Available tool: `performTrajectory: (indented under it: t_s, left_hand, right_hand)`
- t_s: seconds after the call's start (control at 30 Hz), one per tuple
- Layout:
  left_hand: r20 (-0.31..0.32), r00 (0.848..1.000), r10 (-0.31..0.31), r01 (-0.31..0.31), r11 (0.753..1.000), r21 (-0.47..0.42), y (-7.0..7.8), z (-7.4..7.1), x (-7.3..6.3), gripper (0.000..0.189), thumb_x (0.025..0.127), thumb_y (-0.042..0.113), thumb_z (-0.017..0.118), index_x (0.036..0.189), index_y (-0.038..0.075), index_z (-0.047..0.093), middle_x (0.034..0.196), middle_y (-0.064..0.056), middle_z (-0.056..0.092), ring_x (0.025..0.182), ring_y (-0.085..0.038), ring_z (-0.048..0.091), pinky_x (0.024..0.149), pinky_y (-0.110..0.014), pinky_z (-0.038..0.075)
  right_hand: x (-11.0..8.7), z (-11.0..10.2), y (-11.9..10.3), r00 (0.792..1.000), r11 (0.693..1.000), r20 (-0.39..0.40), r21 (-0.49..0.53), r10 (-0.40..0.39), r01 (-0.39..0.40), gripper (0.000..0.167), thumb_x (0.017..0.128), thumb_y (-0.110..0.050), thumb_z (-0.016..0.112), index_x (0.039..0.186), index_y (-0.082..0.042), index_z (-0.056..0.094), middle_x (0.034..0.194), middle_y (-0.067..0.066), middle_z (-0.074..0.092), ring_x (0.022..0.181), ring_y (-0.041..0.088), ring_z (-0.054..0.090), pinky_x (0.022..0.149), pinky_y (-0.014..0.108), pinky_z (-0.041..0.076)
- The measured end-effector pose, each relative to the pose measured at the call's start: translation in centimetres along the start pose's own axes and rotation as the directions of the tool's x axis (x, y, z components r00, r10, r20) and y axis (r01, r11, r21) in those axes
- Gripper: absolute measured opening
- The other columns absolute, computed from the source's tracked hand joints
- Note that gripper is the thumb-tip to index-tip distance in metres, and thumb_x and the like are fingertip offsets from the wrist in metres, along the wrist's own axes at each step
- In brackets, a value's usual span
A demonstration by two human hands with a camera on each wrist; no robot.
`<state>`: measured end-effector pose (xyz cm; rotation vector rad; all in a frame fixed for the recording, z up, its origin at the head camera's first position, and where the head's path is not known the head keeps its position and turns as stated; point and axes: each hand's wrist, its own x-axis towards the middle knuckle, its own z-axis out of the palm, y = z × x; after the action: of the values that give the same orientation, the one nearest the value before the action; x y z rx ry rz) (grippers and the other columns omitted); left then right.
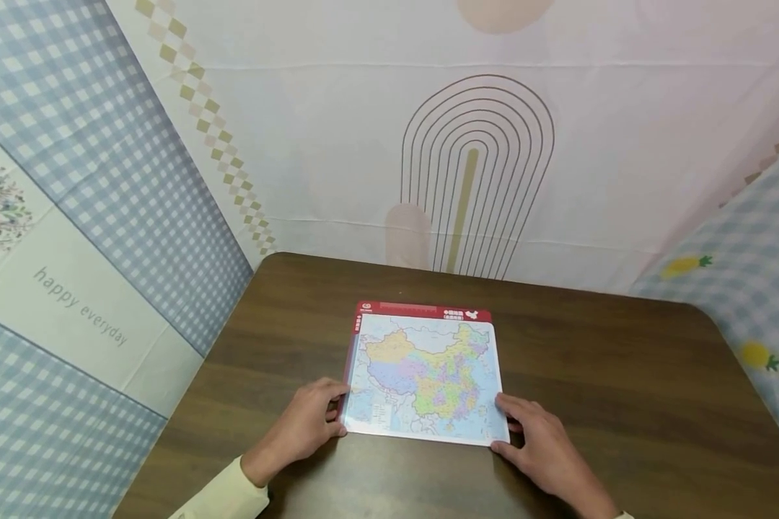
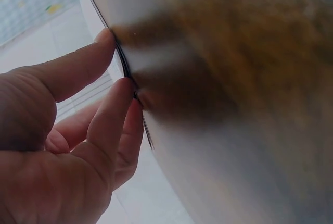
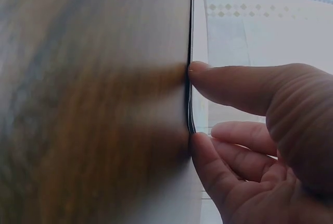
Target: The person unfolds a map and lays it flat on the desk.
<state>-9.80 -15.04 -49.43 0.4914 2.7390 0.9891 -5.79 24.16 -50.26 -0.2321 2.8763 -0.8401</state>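
Behind the brown surface (image 1: 623, 375), a pale cloth (image 1: 324, 144) is printed with arches (image 1: 477, 173); "happy everyday" (image 1: 80, 306) is written on the left checked cloth (image 1: 84, 130), yellow fruits (image 1: 756, 355) on the right one (image 1: 746, 303).

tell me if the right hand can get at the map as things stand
Very likely yes: the right hand touches the map near its lower right corner, and nothing visible stands between them.

Left hand (image 2: 65, 169) against sheet edge (image 2: 125, 63)

Brown wood-grain table (image 1: 623, 375) — pale patterned cloth (image 1: 337, 144) behind
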Motion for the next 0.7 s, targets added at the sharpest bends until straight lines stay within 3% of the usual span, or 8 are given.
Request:
performTrajectory:
  t_s: [0.2, 0.7]
  left_hand:
    - [-0.015, 1.000, 0.025, -0.024, 0.998, 0.053, -0.17, -0.04, 0.12, 0.047, 0.076, 0.000, 0.093, 0.120, -0.003, 0.076, 0.123, -0.012, 0.069, 0.103, -0.022, 0.069, 0.077, -0.024, 0.061]
    - [0.027, 0.999, 0.021, -0.023, 0.997, 0.071, 0.33, -0.25, 0.11, 0.042, 0.080, 0.002, 0.090, 0.119, -0.007, 0.076, 0.128, -0.016, 0.067, 0.108, -0.026, 0.068, 0.079, -0.027, 0.061]
  right_hand:
    - [0.00, 0.19, -0.22, 1.000, 1.000, -0.004, -0.012, 0.022, -0.022, 0.073, 0.081, -0.020, 0.093, 0.145, -0.002, 0.063, 0.147, 0.014, 0.064, 0.111, 0.018, 0.068, 0.082, 0.023, 0.058]
    - [0.13, 0.21, -0.23, 1.000, 0.998, 0.001, -0.060, -0.004, 0.004, 0.071, 0.081, -0.022, 0.093, 0.143, -0.002, 0.064, 0.146, 0.013, 0.065, 0.107, 0.015, 0.065, 0.080, 0.024, 0.056]
